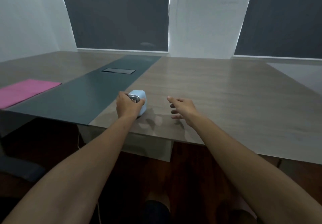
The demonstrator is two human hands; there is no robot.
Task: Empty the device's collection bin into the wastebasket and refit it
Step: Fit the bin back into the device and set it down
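Observation:
A small pale blue device [141, 96] with a shiny metal front stands on the wooden table [217, 91], close to the near edge. My left hand [128, 106] is wrapped around its near side, thumb and fingers on the metal part. My right hand [183, 108] hovers just above the table to the right of the device, fingers spread, holding nothing. A gap of table separates it from the device. No wastebasket is in view.
A dark grey strip [87, 91] runs down the table left of the device, with a recessed hatch [119, 70] farther back. A pink sheet [26, 91] lies at the far left. Dark blinds cover the windows behind. A dark chair [17, 168] sits at the lower left.

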